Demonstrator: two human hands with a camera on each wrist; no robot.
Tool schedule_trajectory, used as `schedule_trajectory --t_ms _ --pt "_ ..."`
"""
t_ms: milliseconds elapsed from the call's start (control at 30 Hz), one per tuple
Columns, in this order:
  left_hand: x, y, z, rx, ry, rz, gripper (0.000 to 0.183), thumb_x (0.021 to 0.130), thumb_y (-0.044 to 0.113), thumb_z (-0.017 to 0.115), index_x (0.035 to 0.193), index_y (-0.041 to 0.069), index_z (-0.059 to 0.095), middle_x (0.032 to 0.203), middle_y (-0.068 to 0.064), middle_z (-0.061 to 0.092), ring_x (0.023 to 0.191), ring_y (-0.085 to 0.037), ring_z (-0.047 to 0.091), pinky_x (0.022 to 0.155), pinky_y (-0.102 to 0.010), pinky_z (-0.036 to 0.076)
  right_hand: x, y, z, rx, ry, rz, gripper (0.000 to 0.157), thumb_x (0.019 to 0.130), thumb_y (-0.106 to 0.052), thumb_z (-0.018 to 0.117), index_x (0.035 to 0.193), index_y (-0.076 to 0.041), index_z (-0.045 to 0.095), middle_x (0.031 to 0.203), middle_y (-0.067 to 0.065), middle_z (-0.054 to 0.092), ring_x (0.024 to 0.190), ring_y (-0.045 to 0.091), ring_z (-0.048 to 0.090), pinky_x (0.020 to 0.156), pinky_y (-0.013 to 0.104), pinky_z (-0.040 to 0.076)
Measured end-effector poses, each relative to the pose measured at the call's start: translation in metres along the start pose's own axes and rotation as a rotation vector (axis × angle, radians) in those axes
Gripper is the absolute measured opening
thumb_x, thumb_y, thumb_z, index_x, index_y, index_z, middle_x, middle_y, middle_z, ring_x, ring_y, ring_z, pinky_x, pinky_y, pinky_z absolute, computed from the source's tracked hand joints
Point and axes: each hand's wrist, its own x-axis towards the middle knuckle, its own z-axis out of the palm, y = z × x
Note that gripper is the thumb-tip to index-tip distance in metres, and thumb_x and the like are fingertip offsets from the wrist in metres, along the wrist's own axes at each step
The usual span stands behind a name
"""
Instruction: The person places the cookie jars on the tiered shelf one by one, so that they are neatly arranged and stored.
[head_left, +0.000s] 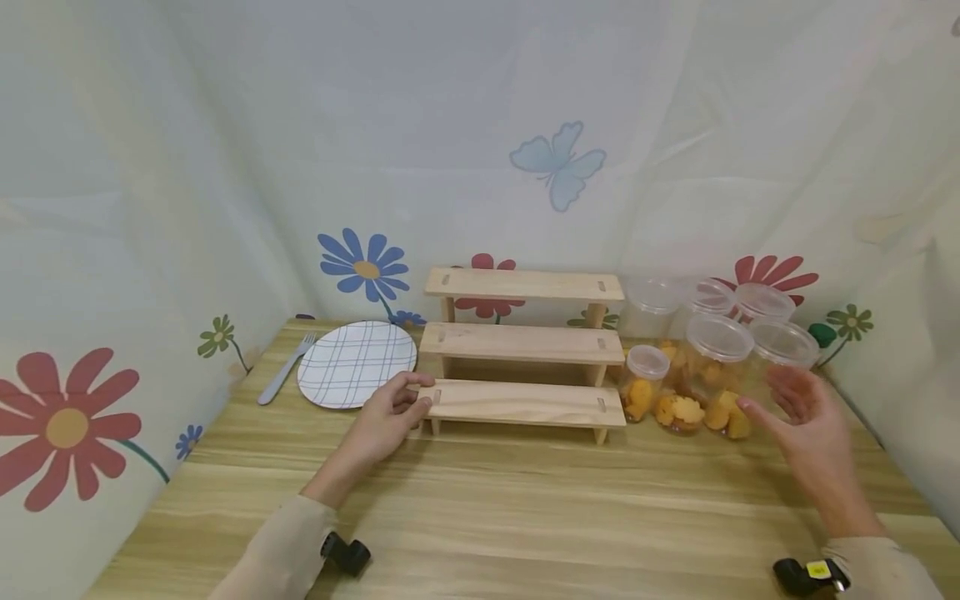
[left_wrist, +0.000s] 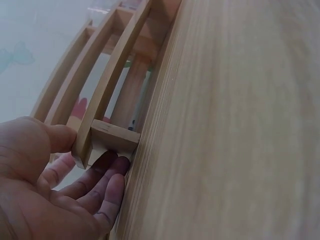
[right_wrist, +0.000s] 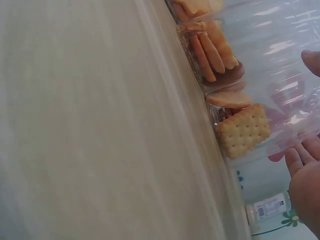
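Note:
A three-tier wooden shelf stand (head_left: 525, 402) stands on the table. At the left end of its lowest board, my left hand (head_left: 392, 408) grips the stand. In the left wrist view, the left thumb (left_wrist: 62, 138) presses the board's end while the other fingers reach below it by the leg. My right hand (head_left: 813, 417) is spread beside the clear lidded jars, its fingers right at the front right jar (head_left: 783, 346). Square crackers (right_wrist: 244, 131) show at the bottom of that jar in the right wrist view.
Several more clear jars, including a tall jar (head_left: 718, 354) and a small jar (head_left: 643, 383), hold biscuits right of the stand. A checked plate (head_left: 356, 365) and a fork (head_left: 285, 371) lie to the left. A flowered curtain (head_left: 450, 125) hangs behind the table (head_left: 525, 517).

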Motion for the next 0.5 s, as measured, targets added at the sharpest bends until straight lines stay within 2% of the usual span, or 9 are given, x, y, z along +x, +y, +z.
schedule_trajectory --t_ms 267,433,500 --pt "-0.001 0.001 -0.001 -0.002 -0.004 -0.008 0.030 0.114 0.016 0.066 0.144 0.013 0.065 0.123 -0.014 0.077 0.114 -0.025 0.071 0.101 -0.038 0.057 0.001 0.011 0.003 0.144 -0.049 0.028 0.072 0.102 -0.002 0.081 0.164 -0.013 0.047 0.139 -0.024 0.062 0.127 -0.008 0.056 0.106 0.006 0.044" --pt "0.000 0.001 0.000 -0.005 -0.007 -0.006 0.030 0.114 0.016 0.065 0.145 0.012 0.064 0.123 -0.014 0.077 0.114 -0.025 0.072 0.100 -0.036 0.057 0.000 0.017 0.003 0.128 -0.082 0.042 0.077 0.103 -0.006 0.081 0.169 -0.009 0.042 0.142 -0.022 0.060 0.129 -0.010 0.054 0.108 0.006 0.043" --pt "0.000 0.001 0.000 -0.009 -0.007 -0.007 0.030 0.114 0.015 0.065 0.144 0.013 0.064 0.122 -0.014 0.077 0.113 -0.024 0.072 0.099 -0.037 0.057 0.001 0.020 0.003 0.124 -0.086 0.037 0.074 0.103 -0.005 0.081 0.167 -0.010 0.045 0.140 -0.023 0.061 0.127 -0.011 0.055 0.106 0.006 0.044"
